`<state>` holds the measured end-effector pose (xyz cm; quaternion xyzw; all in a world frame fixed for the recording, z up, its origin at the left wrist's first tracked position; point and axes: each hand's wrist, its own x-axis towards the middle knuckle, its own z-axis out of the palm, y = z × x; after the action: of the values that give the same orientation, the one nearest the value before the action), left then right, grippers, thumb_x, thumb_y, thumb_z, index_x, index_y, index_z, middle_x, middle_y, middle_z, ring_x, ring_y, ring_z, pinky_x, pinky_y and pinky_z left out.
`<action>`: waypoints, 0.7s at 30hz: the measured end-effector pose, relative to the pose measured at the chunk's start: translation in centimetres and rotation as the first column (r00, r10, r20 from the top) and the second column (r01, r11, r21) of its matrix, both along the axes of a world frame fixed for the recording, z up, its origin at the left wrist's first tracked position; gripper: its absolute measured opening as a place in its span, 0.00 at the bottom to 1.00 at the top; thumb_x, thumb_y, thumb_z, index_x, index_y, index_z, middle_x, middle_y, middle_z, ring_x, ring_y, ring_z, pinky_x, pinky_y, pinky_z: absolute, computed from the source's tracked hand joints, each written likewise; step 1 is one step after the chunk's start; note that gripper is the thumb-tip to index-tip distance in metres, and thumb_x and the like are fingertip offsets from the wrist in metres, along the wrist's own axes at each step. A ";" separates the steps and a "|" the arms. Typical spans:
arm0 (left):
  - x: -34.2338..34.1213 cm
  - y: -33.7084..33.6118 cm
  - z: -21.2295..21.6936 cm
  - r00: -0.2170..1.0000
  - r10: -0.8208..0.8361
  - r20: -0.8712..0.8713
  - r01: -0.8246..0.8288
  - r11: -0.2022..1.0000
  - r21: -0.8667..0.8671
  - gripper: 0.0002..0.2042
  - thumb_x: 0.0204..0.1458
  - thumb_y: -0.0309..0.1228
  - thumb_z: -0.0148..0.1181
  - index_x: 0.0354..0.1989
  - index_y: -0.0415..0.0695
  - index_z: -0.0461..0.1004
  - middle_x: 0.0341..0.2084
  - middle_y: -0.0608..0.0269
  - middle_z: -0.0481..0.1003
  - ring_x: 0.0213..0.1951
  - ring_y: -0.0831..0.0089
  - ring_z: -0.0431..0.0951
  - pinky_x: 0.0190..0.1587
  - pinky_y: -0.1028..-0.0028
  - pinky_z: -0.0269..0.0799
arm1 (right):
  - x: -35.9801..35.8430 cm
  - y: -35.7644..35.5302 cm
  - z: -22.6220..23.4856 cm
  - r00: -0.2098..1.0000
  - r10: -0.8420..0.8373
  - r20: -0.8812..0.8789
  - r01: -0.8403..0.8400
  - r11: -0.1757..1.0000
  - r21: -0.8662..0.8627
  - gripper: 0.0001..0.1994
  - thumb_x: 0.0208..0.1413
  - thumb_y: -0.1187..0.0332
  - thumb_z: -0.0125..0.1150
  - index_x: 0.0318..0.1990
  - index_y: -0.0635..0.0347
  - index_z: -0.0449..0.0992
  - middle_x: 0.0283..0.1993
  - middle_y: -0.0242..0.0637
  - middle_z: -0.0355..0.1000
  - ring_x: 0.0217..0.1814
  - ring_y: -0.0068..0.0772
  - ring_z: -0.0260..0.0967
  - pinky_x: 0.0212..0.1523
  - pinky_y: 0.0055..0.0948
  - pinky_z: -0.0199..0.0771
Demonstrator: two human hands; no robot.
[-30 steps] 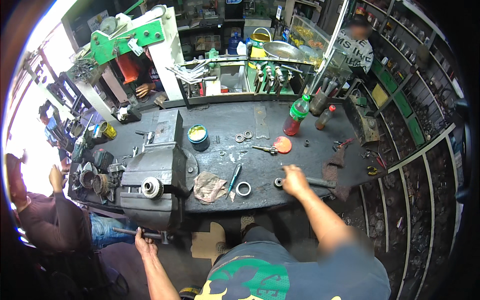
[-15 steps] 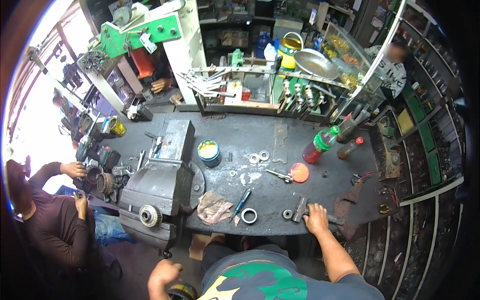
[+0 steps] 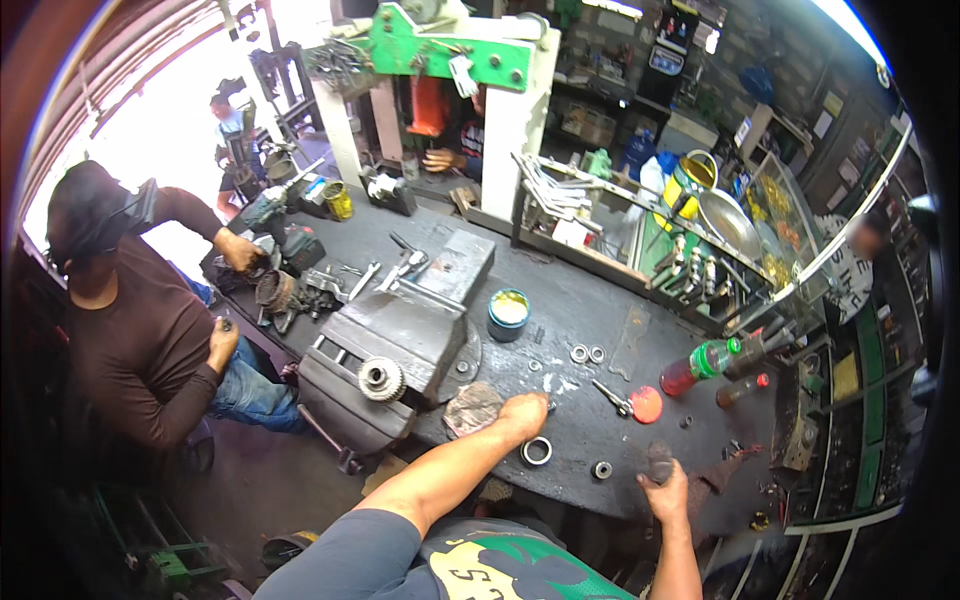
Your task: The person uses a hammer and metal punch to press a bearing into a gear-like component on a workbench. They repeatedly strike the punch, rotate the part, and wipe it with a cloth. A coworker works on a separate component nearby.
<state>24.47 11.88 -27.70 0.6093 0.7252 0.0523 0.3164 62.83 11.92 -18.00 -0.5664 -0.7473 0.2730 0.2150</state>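
My left hand (image 3: pixel 524 416) is closed over the bench between a crumpled rag (image 3: pixel 473 409) and a dark metal ring (image 3: pixel 536 452). It grips the blue pen-shaped tool, mostly hidden, with one end peeking past the fingers. My right hand (image 3: pixel 666 490) is wrapped round a hammer (image 3: pixel 659 461), held by the bench's front edge; the hammer is foreshortened and slightly blurred. A small bearing (image 3: pixel 601 470) lies between my hands. Farther left, a toothed gear (image 3: pixel 382 380) sits at the jaws of the large bench vise (image 3: pixel 395 335). A splined shaft (image 3: pixel 612 398) lies beside an orange-red lid (image 3: pixel 646 404).
A blue grease tub (image 3: pixel 508 314) and two bearing rings (image 3: pixel 588 354) stand mid-bench. Bottles of red liquid (image 3: pixel 700 366) are on the right. A co-worker (image 3: pixel 140 330) handles parts at the left; another person's hand (image 3: pixel 444 160) shows behind the press (image 3: pixel 450 55).
My left hand has come up from beside the vise onto the blue tool. My right hand has lifted the hammer off the bench and turned it. The view has swung, shifting everything.
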 end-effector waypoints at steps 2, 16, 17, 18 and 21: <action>-0.2 -2.0 5.4 0.985 0.074 0.155 -0.099 0.983 0.156 0.23 0.60 0.35 0.64 0.62 0.39 0.76 0.57 0.37 0.82 0.60 0.39 0.83 0.63 0.48 0.80 | -0.3 -0.5 3.7 0.955 -0.080 -0.285 -0.016 0.947 -0.322 0.20 0.61 0.69 0.80 0.57 0.64 0.82 0.40 0.30 0.83 0.38 0.27 0.80 0.39 0.35 0.82; -21.0 -18.1 29.2 0.206 -0.460 0.864 -0.386 0.773 0.503 0.23 0.67 0.54 0.70 0.43 0.44 0.75 0.30 0.68 0.72 0.28 0.81 0.69 0.31 0.77 0.68 | -20.9 -12.4 17.8 0.699 0.220 -0.680 -0.409 0.904 -0.128 0.22 0.70 0.64 0.75 0.64 0.64 0.77 0.49 0.34 0.81 0.40 0.24 0.76 0.43 0.32 0.80; -21.1 -18.4 28.9 0.205 -0.479 0.853 -0.395 0.757 0.520 0.21 0.68 0.51 0.71 0.42 0.45 0.76 0.28 0.72 0.72 0.27 0.83 0.68 0.30 0.78 0.66 | -22.7 -13.5 18.7 0.703 0.269 -0.659 -0.431 0.897 -0.094 0.21 0.71 0.66 0.74 0.65 0.64 0.76 0.50 0.33 0.82 0.45 0.25 0.76 0.48 0.33 0.80; -21.1 -18.5 28.8 0.202 -0.505 0.839 -0.400 0.740 0.541 0.19 0.69 0.49 0.71 0.40 0.45 0.77 0.27 0.76 0.72 0.27 0.85 0.67 0.29 0.79 0.64 | -24.4 -14.6 20.0 0.705 0.318 -0.634 -0.450 0.891 -0.055 0.20 0.72 0.67 0.72 0.66 0.64 0.76 0.51 0.32 0.82 0.50 0.27 0.76 0.54 0.35 0.80; -21.3 -18.6 27.7 0.286 -0.476 0.832 -0.364 0.749 0.553 0.19 0.67 0.46 0.75 0.34 0.45 0.77 0.26 0.79 0.72 0.27 0.88 0.66 0.28 0.80 0.62 | -27.8 -16.9 23.4 0.774 0.387 -0.500 -0.450 0.893 -0.006 0.17 0.76 0.62 0.67 0.63 0.63 0.80 0.52 0.37 0.84 0.55 0.30 0.76 0.61 0.37 0.77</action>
<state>3.13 -6.68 -0.01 0.5473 0.2918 0.6438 0.4481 35.03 -4.94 5.42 -0.3107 -0.7573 0.4937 0.2936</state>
